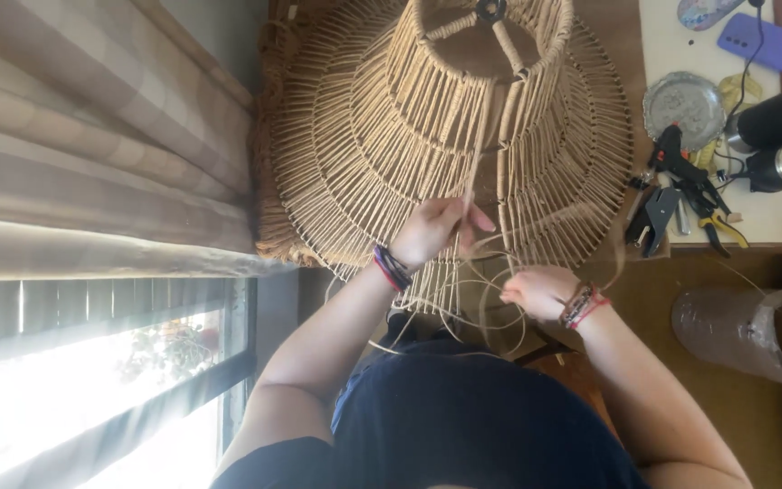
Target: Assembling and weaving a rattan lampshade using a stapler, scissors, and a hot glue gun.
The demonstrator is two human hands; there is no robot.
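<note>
A large tiered lampshade point(382, 136) woven from tan rattan strands fills the upper middle of the view, its wrapped wire frame tipped toward me. My left hand point(436, 226) pinches a long rattan strand point(477, 149) that runs up along the shade's ribs. My right hand point(540, 292) is closed on loose looping strands point(491, 317) just below the shade's lower edge. Both wrists wear several cord bracelets. My dark shirt fills the bottom of the view.
A side table point(681, 54) at the upper right holds a round metal dish point(683, 104), black pliers and cutters point(681, 190), a purple phone point(765, 41), a dark bottle and a metal cup. A clear plastic-wrapped roll point(753, 335) lies right. Curtain and bright window at left.
</note>
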